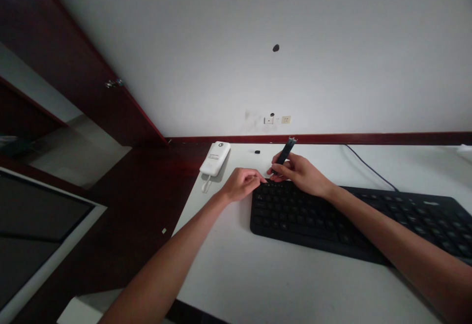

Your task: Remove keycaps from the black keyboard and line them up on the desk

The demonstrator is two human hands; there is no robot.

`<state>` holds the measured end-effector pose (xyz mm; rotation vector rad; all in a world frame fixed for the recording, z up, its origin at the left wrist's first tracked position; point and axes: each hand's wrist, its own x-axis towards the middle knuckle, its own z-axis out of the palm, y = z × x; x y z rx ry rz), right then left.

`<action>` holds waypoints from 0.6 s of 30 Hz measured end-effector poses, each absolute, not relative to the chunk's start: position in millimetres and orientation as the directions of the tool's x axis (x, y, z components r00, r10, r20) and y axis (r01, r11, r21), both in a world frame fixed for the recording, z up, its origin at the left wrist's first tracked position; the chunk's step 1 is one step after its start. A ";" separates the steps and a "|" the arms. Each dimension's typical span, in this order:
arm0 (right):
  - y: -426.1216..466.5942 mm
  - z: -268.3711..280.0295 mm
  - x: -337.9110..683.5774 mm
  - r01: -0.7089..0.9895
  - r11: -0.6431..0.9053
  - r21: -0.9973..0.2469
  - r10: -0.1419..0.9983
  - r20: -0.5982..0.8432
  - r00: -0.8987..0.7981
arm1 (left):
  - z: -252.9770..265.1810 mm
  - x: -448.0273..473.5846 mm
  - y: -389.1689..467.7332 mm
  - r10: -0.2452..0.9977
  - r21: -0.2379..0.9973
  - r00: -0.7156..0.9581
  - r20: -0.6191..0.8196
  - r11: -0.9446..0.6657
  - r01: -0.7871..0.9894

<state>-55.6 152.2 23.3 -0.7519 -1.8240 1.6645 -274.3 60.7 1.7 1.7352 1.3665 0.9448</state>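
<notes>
A black keyboard (295, 216) lies at a slant on the white table. My left hand (242, 184) is at its upper left corner, fingers curled and fingertips pressed together against the top row of keys. Whether anything small is between those fingertips is too fine to see. My right hand (295, 169) is closed around a dark slim stick-like tool (285, 153), just above the same corner. The tool tilts upward, and its upper end looks pale and uneven. Its lower end is partly hidden by my fingers. Beyond my left hand lies a small black piece (257, 152).
A white power bank (216, 159) with a short cable loop lies near the table's left edge. The keyboard's cord (372, 166) runs to the back edge. A white item (465, 152) is at the far right. Wall sockets (286, 119) sit behind the table; a dark red door (92, 68) stands left.
</notes>
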 end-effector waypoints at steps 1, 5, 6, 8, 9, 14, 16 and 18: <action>151.9 23.6 -55.9 0.045 0.084 -0.995 0.720 0.029 -0.694 | 1.6 -274.3 60.7 0.979 0.875 0.166 0.118 -0.182 0.449; 149.9 22.7 -57.2 0.075 0.167 -0.983 0.695 0.063 -0.717 | 0.2 -274.2 61.4 0.978 0.875 0.159 0.137 -0.195 0.444; 149.2 22.5 -57.5 0.085 0.190 -0.978 0.687 0.071 -0.723 | -0.2 -274.2 61.7 0.978 0.871 0.155 0.142 -0.198 0.449; 147.5 23.2 -57.9 0.105 0.240 -0.965 0.676 0.088 -0.732 | -0.9 -273.9 62.5 0.978 0.858 0.139 0.156 -0.204 0.472; 146.6 24.4 -58.0 0.116 0.272 -0.955 0.669 0.102 -0.736 | -1.1 -273.7 63.0 0.978 0.850 0.127 0.163 -0.205 0.485; 142.1 34.2 -57.6 0.161 0.474 -0.866 0.612 0.193 -0.767 | -1.9 -271.7 64.7 0.977 0.841 0.093 0.193 -0.214 0.496; 140.8 37.3 -57.4 0.183 0.521 -0.833 0.594 0.201 -0.779 | -2.4 -270.7 65.0 0.976 0.852 0.084 0.202 -0.217 0.477; 139.6 39.2 -57.4 0.202 0.558 -0.805 0.577 0.202 -0.791 | -2.6 -270.3 65.0 0.977 0.861 0.071 0.201 -0.211 0.462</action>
